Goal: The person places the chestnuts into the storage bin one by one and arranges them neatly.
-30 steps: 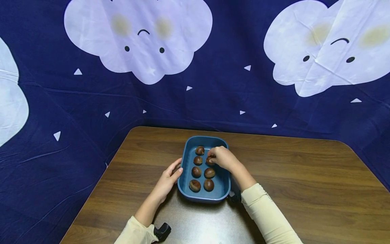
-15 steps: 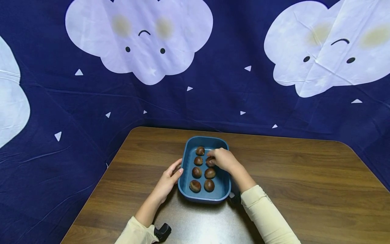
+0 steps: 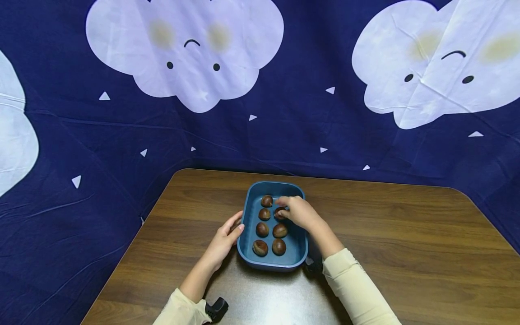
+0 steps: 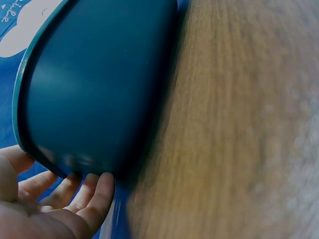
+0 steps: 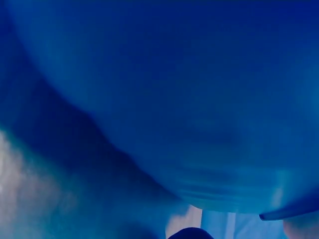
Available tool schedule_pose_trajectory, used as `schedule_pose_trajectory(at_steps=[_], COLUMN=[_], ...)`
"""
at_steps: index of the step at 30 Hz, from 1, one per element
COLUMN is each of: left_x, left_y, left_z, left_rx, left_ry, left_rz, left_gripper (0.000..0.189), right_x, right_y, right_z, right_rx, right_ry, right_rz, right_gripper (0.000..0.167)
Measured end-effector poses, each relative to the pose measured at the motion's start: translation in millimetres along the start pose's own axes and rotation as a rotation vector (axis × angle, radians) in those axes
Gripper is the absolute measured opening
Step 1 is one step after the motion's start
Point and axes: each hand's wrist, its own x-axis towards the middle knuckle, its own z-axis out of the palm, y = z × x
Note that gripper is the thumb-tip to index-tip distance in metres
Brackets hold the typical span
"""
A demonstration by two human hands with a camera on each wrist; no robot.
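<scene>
A deep blue plastic box [image 3: 270, 264] stands on the table with several brown chestnuts [image 3: 262, 229] inside in two rows. My left hand [image 3: 222, 239] holds the box's left side, thumb at the rim and fingertips against the outer wall; the left wrist view shows these fingers [image 4: 102, 199] at the wall. Over the right row, my right hand [image 3: 298, 210] reaches inside. Its thumb overlaps the farthest chestnut of that row [image 3: 279, 213], while the index finger is lifted a little beyond it. In the right wrist view the box's outer wall [image 5: 199, 99] hides most of the hand.
The wooden table [image 3: 386, 225] extends wide to the right of the box. Behind it hangs a dark blue cloth [image 3: 300, 113] with white clouds. Black wrist cameras show at the left wrist [image 3: 217, 309] and beside the box's near right corner.
The right hand's index finger has lifted and straightened away from the far right chestnut, which stays in its row. The left hand and the box have kept their places.
</scene>
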Motion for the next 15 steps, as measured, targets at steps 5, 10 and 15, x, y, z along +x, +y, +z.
schedule_pose_trajectory(at_steps=[5,10,15], left_x=[0.1,-0.2,-0.6], left_y=[-0.5,0.5,1.6], left_z=[0.2,0.7,1.5], left_rx=[-0.002,-0.007,-0.009], left_ry=[-0.002,-0.001,0.006], left_rz=[-0.001,0.004,0.005], left_gripper=[0.046,0.047,0.047], right_x=[-1.3,-6.2,-14.0], right_y=[4,7,14], right_z=[-2,-9,-17], right_rx=[0.108,0.164,0.223], right_ry=[0.027,0.08,0.183], right_rz=[-0.009,-0.001,-0.014], right_gripper=[0.031,0.036,0.036])
